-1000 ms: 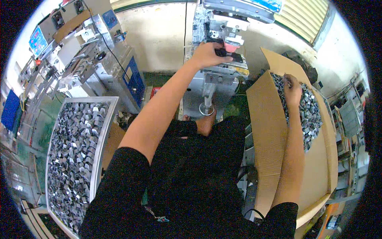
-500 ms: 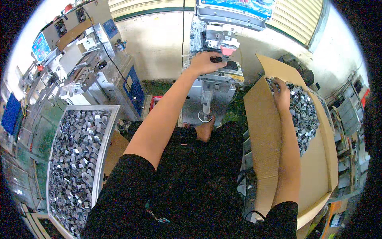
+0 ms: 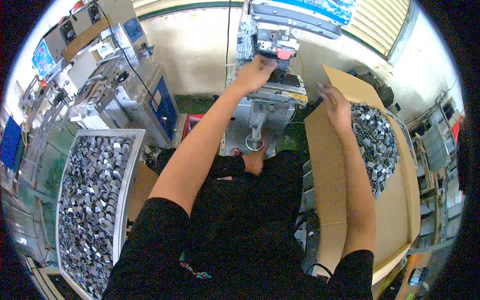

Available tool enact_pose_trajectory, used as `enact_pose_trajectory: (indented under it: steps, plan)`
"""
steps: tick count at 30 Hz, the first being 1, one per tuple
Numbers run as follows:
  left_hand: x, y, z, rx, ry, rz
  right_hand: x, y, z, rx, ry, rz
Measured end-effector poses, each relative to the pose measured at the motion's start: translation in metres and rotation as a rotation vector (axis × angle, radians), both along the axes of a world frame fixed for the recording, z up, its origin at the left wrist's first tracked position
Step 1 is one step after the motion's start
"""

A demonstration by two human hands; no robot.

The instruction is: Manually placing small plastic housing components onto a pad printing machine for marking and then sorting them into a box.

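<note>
My left hand [image 3: 256, 75] is at the machine [image 3: 243, 50], its fingers pinched together just below a pink pad [image 3: 285, 53]. Whatever those fingers hold, if anything, is hidden. A dark fixture [image 3: 286, 77] sits beside the fingertips on the machine's bed. Over the far left edge of the cardboard box [image 3: 325, 165], my right hand [image 3: 338, 106] is raised with its fingers closed on a small grey metal piece [image 3: 320, 86], blurred by motion. Many similar small bent metal pieces [image 3: 377, 145] are heaped in the far part of that box.
At my left stands a metal-rimmed tray [image 3: 131, 170] full of grey curved metal pieces. Behind it is another machine [image 3: 125, 95] with a blue grille. A bare foot [image 3: 254, 161] rests below the machine near a metal ring [image 3: 255, 143]. A black cable [image 3: 228, 40] hangs against the wall.
My right hand has come up out of the heap in the box and moved left, toward the machine. My left hand has shifted slightly back, off the fixture, with its fingers drawn together.
</note>
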State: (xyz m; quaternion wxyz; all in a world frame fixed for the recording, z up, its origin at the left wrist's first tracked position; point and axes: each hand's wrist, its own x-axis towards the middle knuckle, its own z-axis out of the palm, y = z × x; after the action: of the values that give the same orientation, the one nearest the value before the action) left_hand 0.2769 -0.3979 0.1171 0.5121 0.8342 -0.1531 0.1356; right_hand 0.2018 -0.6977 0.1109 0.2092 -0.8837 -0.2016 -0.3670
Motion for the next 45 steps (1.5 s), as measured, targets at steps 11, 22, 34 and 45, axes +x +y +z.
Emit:
enact_pose_trajectory:
  steps: [11, 22, 34, 45]
  plan:
    - [-0.003, -0.005, 0.002, 0.017, -0.008, 0.061, 0.041, 0.11, 0.021, 0.158, 0.064, 0.211]
    - [-0.03, 0.014, 0.004, -0.286, -0.247, 0.17, 0.021, 0.144, 0.042, -0.112, 0.245, -0.055]
    - [-0.15, 0.238, -0.089, -0.028, -0.424, 0.582, -0.001, 0.137, -0.014, -0.156, -0.106, -0.063]
    - [-0.211, 0.432, -0.113, 0.353, -0.026, 0.838, -0.033, 0.146, -0.055, -0.196, -0.282, -0.288]
